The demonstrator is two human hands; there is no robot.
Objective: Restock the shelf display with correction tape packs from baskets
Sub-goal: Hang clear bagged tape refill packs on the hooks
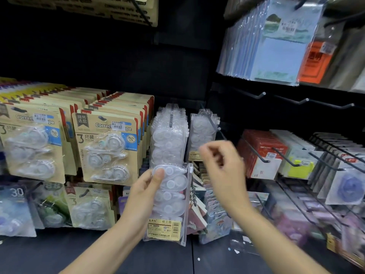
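Clear correction tape pack point(171, 202) with a yellow label at its foot, upright at centre, pinched by left hand point(146, 191), thumb pressed on its top end. Right hand point(223, 169) at 2 o'clock of it, apart, blurred, fingers curled, holding nothing visible. At 12 o'clock, 2 pegs of matching clear packs point(168, 135). At 9 o'clock, kraft-card 3-packs point(107, 147) in rows. At 3 o'clock, red packets point(262, 153) on wire hooks. Blue notepads point(276, 56) at 1 o'clock.
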